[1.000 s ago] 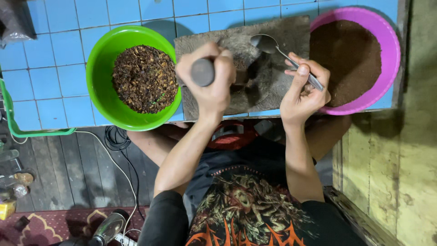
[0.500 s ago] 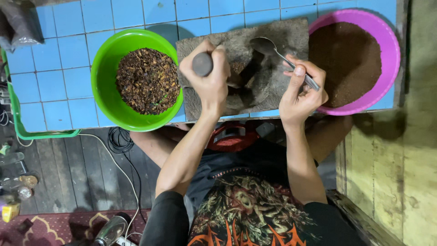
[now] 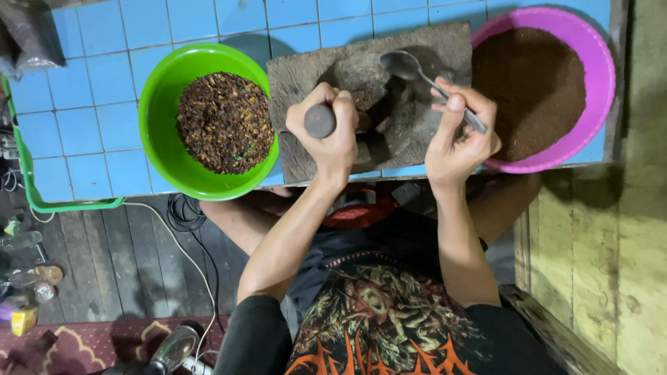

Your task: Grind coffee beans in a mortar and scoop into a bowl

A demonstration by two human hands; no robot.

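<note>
Seen from above, looking down at a blue tiled table (image 3: pixel 90 118).

In the middle: a flat grey grinding stone (image 3: pixel 417 55), lying on the tiles between two bowls.

Left hand (image 3: pixel 332 132): fingers curled tight around a dark stone pestle (image 3: pixel 320 120). Round end of the pestle pointing up at the camera, other end down on the grinding stone. A little dark clump (image 3: pixel 366 99) on the stone, just beside the knuckles.

Right hand (image 3: pixel 460 139): fingers pinched narrow around the thin handle of a metal spoon (image 3: pixel 404 66). Spoon bowl over the far part of the stone, tilted, handle running back to the right into the hand. Cannot tell if the spoon touches the stone.

Left of the stone: a bright green bowl (image 3: pixel 156 132), touching the stone's edge, with rough dark brown bits (image 3: pixel 226 121) piled inside.

Right of the stone: a pink bowl (image 3: pixel 601 76), with fine brown powder (image 3: pixel 538 83) inside, smooth and flat. Right hand just beside its near rim.

Far left corner: a crinkly clear bag (image 3: pixel 28 35). Along the left edge of the table: a green tray rim (image 3: pixel 42 201).

Near and low: dark wooden floor (image 3: pixel 104 271), a white cable (image 3: pixel 184 257) trailing across it, small bottles (image 3: pixel 31 278) at the left, a red patterned rug (image 3: pixel 83 344). Black shirt with an orange print (image 3: pixel 375 326) at the bottom. Pale wooden boards (image 3: pixel 611 257) on the right.
</note>
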